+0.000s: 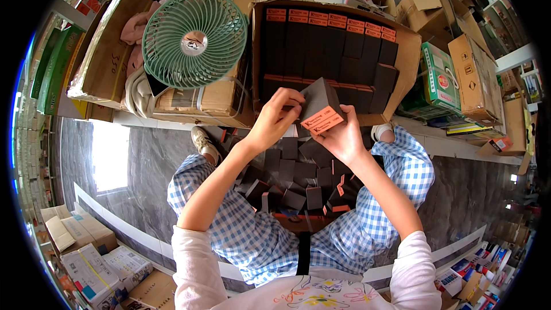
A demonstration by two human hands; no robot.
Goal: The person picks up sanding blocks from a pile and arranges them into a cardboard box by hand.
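Note:
My right hand (342, 135) grips a stack of two dark rectangular blocks (319, 97) with orange printed ends, thumb along the right side and fingers underneath. The stack is tilted, its orange ends facing me. My left hand (277, 114) has its fingers curled at the stack's left edge; whether they grip it I cannot tell. Just beyond is an open cardboard carton (407, 69) packed with rows of similar blocks (318, 47), orange ends showing along the far row. Between my legs lie many loose dark blocks (292, 170) in a jumbled heap, some on edge with orange sides showing.
A green fan (194, 41) stands on a taped carton (185, 110) at the left, beside an open box (92, 71) with cloth in it. Right of the blocks' carton are a green box (441, 77) and a cardboard box (475, 79). More boxes (88, 267) stand at lower left.

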